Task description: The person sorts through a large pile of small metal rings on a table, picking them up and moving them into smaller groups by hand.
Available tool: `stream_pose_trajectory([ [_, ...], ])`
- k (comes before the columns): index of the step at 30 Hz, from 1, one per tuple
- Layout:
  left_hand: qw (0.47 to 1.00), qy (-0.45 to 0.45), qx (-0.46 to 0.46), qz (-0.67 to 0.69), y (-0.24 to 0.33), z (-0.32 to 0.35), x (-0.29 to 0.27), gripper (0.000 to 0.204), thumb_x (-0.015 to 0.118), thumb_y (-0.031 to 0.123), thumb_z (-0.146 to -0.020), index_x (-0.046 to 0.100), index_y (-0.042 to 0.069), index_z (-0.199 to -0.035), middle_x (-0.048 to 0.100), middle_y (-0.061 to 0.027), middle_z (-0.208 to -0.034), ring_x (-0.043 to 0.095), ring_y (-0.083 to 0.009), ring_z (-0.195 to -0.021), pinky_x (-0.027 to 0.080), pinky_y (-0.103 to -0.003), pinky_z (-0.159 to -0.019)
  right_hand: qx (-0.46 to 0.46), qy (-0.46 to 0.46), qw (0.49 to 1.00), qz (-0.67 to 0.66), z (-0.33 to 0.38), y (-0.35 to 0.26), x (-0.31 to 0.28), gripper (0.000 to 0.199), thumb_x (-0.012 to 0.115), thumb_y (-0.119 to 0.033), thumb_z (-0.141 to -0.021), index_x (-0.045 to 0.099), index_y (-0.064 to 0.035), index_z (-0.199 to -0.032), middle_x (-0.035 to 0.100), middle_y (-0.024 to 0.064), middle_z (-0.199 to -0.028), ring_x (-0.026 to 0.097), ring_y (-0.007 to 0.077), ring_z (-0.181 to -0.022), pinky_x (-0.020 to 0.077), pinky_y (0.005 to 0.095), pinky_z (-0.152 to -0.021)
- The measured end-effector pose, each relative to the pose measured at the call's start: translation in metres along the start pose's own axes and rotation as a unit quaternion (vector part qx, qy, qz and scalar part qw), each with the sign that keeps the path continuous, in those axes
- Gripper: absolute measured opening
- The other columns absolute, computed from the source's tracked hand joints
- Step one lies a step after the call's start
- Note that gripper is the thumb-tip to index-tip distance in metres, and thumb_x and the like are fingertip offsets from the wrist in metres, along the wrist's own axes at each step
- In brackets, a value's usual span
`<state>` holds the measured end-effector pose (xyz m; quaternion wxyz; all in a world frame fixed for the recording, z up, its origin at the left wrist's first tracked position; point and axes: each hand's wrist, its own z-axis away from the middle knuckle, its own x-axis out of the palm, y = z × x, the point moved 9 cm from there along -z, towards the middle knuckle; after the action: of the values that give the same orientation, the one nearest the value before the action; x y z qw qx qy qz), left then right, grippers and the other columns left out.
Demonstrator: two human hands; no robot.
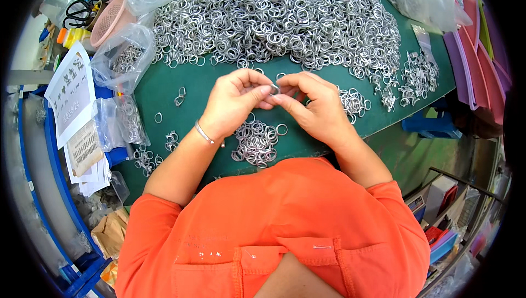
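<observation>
My left hand (236, 99) and my right hand (308, 99) meet above the green tabletop (181, 73). Between their fingertips a small silver metal ring (275, 88) is pinched, its edge showing beside my right thumb. Both hands are closed on it, and the fingers partly cover it. Below them lies a small pile of silver rings (257, 144), close to my body. Beyond my fingers spreads a very large heap of similar rings (279, 15). By my right wrist sits another little group of rings (353, 103).
Small ring clusters (145, 161) lie at the left, near a clear bag of rings (129, 59). Printed sheets (71, 95), a pink basket (112, 21) and black scissors (79, 14) stand farther left. At the right are more metal pieces (419, 78) and pink and purple sheets (476, 57).
</observation>
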<state>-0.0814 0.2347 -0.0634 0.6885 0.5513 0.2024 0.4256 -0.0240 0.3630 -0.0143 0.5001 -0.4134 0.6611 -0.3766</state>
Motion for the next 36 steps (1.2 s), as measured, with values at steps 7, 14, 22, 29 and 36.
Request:
stream_pose_trajectory([
  [7, 0.880, 0.025, 0.248, -0.404, 0.037, 0.008, 0.013, 0.023, 0.069, 0.001, -0.083, 0.064, 0.000, -0.106, 0.062, -0.0101, -0.098, 0.064, -0.0194, -0.083, 0.054, -0.031, -0.072, 0.211, -0.010, 0.943, -0.256, 0.008, 0.042, -0.001, 0.014, 0.066, -0.003, -0.089, 0.066, 0.0006, -0.102, 0.069, 0.0054, -0.090, 0.066, 0.0110, -0.075, 0.0528, 0.0222, -0.066],
  [14, 0.808, 0.030, 0.299, -0.507, 0.022, -0.001, 0.015, 0.029, 0.074, -0.001, -0.075, 0.064, 0.002, -0.101, 0.056, -0.0110, -0.094, 0.060, -0.0234, -0.081, 0.050, -0.033, -0.069, -0.050, 0.055, 0.997, 0.005, 0.011, 0.001, -0.020, 0.029, 0.070, 0.003, -0.079, 0.063, -0.0033, -0.106, 0.066, 0.0067, -0.090, 0.065, 0.0166, -0.078, 0.0515, 0.0273, -0.065],
  [22, 0.802, 0.079, 0.288, -0.518, 0.029, 0.005, -0.004, 0.029, 0.075, -0.003, -0.073, 0.064, 0.001, -0.100, 0.056, -0.0096, -0.090, 0.059, -0.0220, -0.069, 0.050, -0.032, -0.064, -0.124, 0.074, 0.987, 0.075, 0.018, -0.017, -0.012, 0.035, 0.070, 0.005, -0.076, 0.060, -0.0053, -0.108, 0.066, 0.0070, -0.086, 0.064, 0.0249, -0.078, 0.0511, 0.0348, -0.068],
  [29, 0.845, 0.052, 0.233, -0.479, 0.025, 0.005, -0.017, 0.029, 0.074, -0.003, -0.074, 0.066, 0.001, -0.102, 0.062, -0.0082, -0.084, 0.062, -0.0173, -0.068, 0.052, -0.029, -0.064, -0.160, -0.052, 0.985, 0.026, 0.026, -0.022, 0.028, 0.013, 0.069, 0.004, -0.077, 0.065, -0.0019, -0.089, 0.065, 0.0095, -0.087, 0.064, 0.0286, -0.080, 0.0523, 0.0365, -0.069],
  [36, 0.998, 0.047, 0.030, -0.035, -0.006, 0.005, -0.034, 0.012, 0.068, -0.002, -0.086, 0.065, -0.003, -0.098, 0.069, -0.0081, -0.091, 0.067, -0.0146, -0.077, 0.056, -0.025, -0.069, -0.083, -0.099, 0.992, -0.010, 0.021, -0.015, 0.039, 0.014, 0.068, 0.004, -0.078, 0.065, -0.0023, -0.091, 0.064, 0.0094, -0.085, 0.064, 0.0288, -0.080, 0.0531, 0.0356, -0.068],
])
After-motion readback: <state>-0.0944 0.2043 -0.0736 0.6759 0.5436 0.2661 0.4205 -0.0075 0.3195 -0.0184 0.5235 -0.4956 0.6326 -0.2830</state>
